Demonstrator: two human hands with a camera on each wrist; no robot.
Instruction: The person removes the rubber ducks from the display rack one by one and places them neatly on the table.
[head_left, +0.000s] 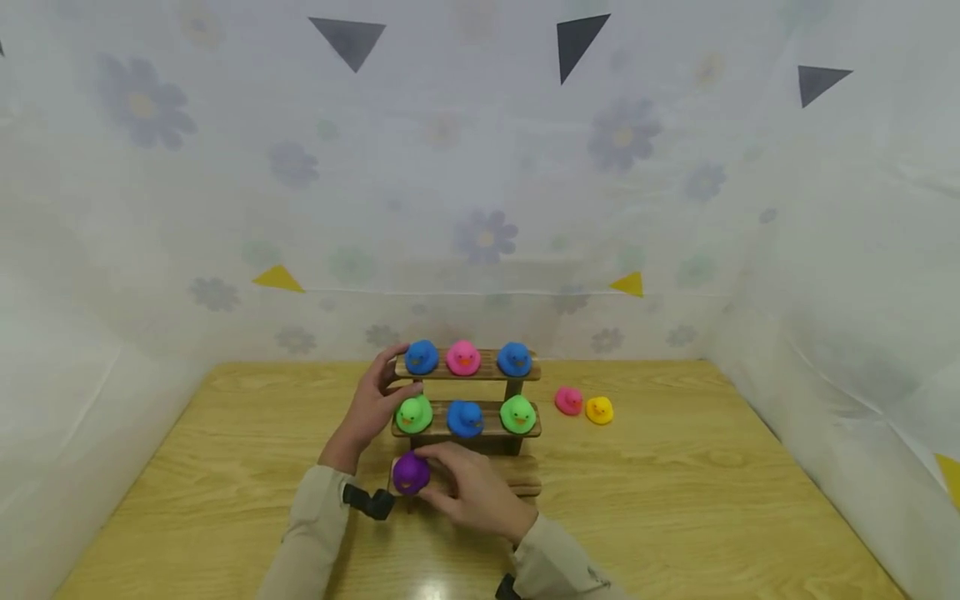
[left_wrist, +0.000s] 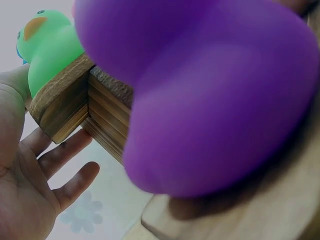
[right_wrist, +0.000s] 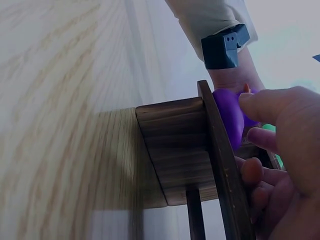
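A purple rubber duck (head_left: 410, 474) sits at the left end of the bottom tier of a three-tier wooden stand (head_left: 532, 477). My right hand (head_left: 472, 492) pinches that duck between thumb and fingers, seen also in the right wrist view. My left hand (head_left: 372, 404) is at the stand's left side, its fingertips by the top tier and its thumb beside a green duck (head_left: 414, 414). In the left wrist view its other fingers (left_wrist: 75, 182) spread loosely near the middle tier. The purple duck (left_wrist: 215, 110) fills much of that view.
On the top tier stand a blue duck (head_left: 422, 357), a pink duck (head_left: 463, 358) and another blue duck (head_left: 514, 359). The middle tier also bears a blue duck (head_left: 466, 418) and a green duck (head_left: 518, 414). Right of the stand, a pink duck (head_left: 569, 401) and a yellow duck (head_left: 599, 410) lie on the table (head_left: 675, 492).
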